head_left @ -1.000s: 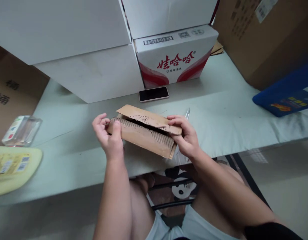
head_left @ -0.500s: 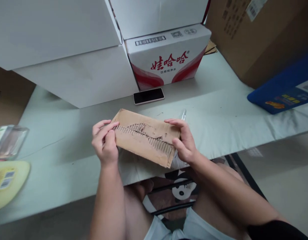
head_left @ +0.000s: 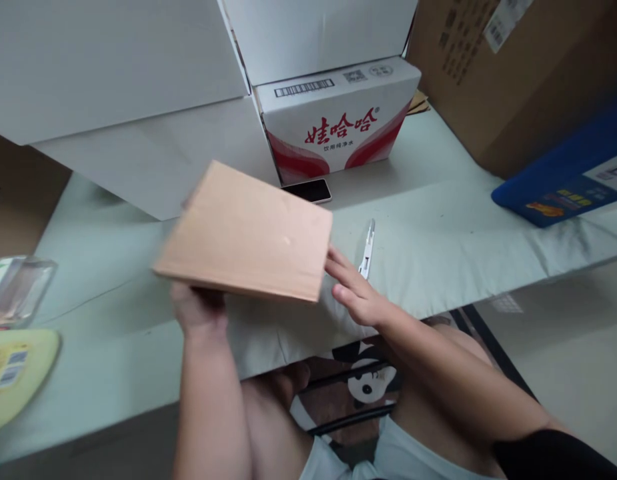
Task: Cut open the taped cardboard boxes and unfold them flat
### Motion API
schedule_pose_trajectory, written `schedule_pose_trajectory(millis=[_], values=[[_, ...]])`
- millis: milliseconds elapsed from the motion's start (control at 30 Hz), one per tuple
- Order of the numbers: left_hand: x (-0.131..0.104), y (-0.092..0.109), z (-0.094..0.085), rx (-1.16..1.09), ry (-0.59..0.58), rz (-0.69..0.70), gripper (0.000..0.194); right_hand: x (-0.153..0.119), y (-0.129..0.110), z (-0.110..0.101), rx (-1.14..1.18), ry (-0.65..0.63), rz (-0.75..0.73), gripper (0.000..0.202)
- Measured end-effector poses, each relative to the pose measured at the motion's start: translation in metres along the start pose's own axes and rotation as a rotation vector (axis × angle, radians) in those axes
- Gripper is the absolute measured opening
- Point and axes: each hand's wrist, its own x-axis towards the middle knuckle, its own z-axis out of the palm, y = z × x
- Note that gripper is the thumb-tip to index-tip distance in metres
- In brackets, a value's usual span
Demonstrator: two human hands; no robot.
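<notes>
A flat piece of brown cardboard [head_left: 253,233], smooth side up, is tilted above the table. My left hand [head_left: 198,313] grips it from its lower left side, most of the fingers hidden underneath. At the cardboard's right edge, my right hand [head_left: 355,293] has its fingers stretched out; the tips lie against or just behind that edge, and I cannot tell which. A white utility knife [head_left: 368,250] lies on the table just beyond my right hand. Behind the cardboard, a phone [head_left: 315,191] is partly covered by it.
White cartons [head_left: 138,147] and a red-and-white water carton [head_left: 343,133] stand at the back. To the right are a large brown box [head_left: 453,87] and a blue package [head_left: 553,187]. A clear plastic container [head_left: 23,293] and a yellow-green item [head_left: 23,380] lie at the left.
The cardboard has been turned over from its torn, ridged side to its smooth side and raised leftward. My right hand has loosened its grip, and the knife shows more fully.
</notes>
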Motion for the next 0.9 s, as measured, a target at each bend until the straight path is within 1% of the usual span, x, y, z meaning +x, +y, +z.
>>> schedule_pose_trajectory(millis=[67, 100, 167, 200, 233, 300, 367, 400, 433, 467, 500, 533, 567, 600, 633, 667, 700, 733, 767, 800, 833, 900], values=[[-0.009, -0.002, 0.004, -0.079, -0.075, -0.232, 0.052, -0.001, -0.004, 0.002, -0.062, 0.003, -0.003, 0.063], [-0.014, -0.004, 0.005, -0.072, -0.151, -0.330, 0.064, -0.002, -0.005, 0.003, -0.086, 0.004, 0.007, 0.066], [-0.022, -0.008, 0.007, 0.009, -0.335, -0.438, 0.088, -0.002, -0.006, 0.004, -0.100, 0.027, 0.027, 0.072], [-0.025, -0.011, 0.007, 0.052, -0.403, -0.467, 0.093, -0.002, -0.006, 0.003, -0.085, 0.062, 0.038, 0.073], [-0.027, -0.013, 0.006, 0.104, -0.463, -0.501, 0.093, -0.002, -0.005, 0.002, -0.060, 0.108, 0.050, 0.073], [-0.029, -0.015, 0.003, 0.226, -0.605, -0.590, 0.085, -0.001, -0.003, -0.001, -0.020, 0.221, 0.101, 0.068], [-0.027, -0.015, 0.000, 0.356, -0.798, -0.679, 0.076, 0.001, 0.000, -0.005, -0.014, 0.331, 0.155, 0.055], [-0.026, -0.015, -0.001, 0.408, -0.872, -0.696, 0.071, 0.002, 0.001, -0.008, -0.021, 0.370, 0.175, 0.048], [-0.023, -0.015, -0.001, 0.446, -0.887, -0.677, 0.065, 0.004, 0.001, -0.009, -0.027, 0.401, 0.188, 0.042], [-0.020, -0.015, 0.000, 0.458, -0.830, -0.617, 0.059, 0.005, 0.000, -0.010, -0.027, 0.423, 0.193, 0.037], [-0.017, -0.014, 0.001, 0.434, -0.700, -0.520, 0.054, 0.006, -0.001, -0.011, -0.016, 0.432, 0.185, 0.035], [-0.014, -0.014, 0.002, 0.366, -0.526, -0.392, 0.052, 0.007, -0.003, -0.011, 0.002, 0.419, 0.170, 0.033], [-0.011, -0.013, 0.004, 0.261, -0.340, -0.236, 0.053, 0.007, -0.006, -0.011, 0.021, 0.378, 0.148, 0.030], [-0.008, -0.012, 0.005, 0.137, -0.173, -0.064, 0.055, 0.008, -0.009, -0.010, 0.040, 0.304, 0.120, 0.028], [-0.007, -0.011, 0.006, 0.027, -0.060, 0.103, 0.058, 0.008, -0.012, -0.010, 0.058, 0.205, 0.090, 0.027], [-0.006, -0.010, 0.006, -0.046, -0.008, 0.246, 0.060, 0.007, -0.015, -0.009, 0.074, 0.101, 0.061, 0.026], [-0.007, -0.009, 0.005, -0.073, 0.003, 0.353, 0.058, 0.007, -0.017, -0.009, 0.086, 0.011, 0.039, 0.027], [-0.008, -0.007, 0.005, -0.056, -0.019, 0.409, 0.054, 0.006, -0.018, -0.009, 0.093, -0.043, 0.028, 0.030], [-0.010, -0.006, 0.005, -0.016, -0.044, 0.416, 0.047, 0.005, -0.018, -0.010, 0.091, -0.043, 0.030, 0.033], [-0.012, -0.005, 0.005, 0.025, -0.067, 0.386, 0.040, 0.005, -0.016, -0.011, 0.067, 0.006, 0.054, 0.036], [-0.014, -0.005, 0.005, 0.051, -0.078, 0.343, 0.034, 0.005, -0.013, -0.014, 0.006, 0.090, 0.102, 0.037], [-0.017, -0.004, 0.007, 0.062, -0.072, 0.285, 0.027, 0.006, -0.005, -0.021, -0.235, 0.279, 0.256, 0.033]])
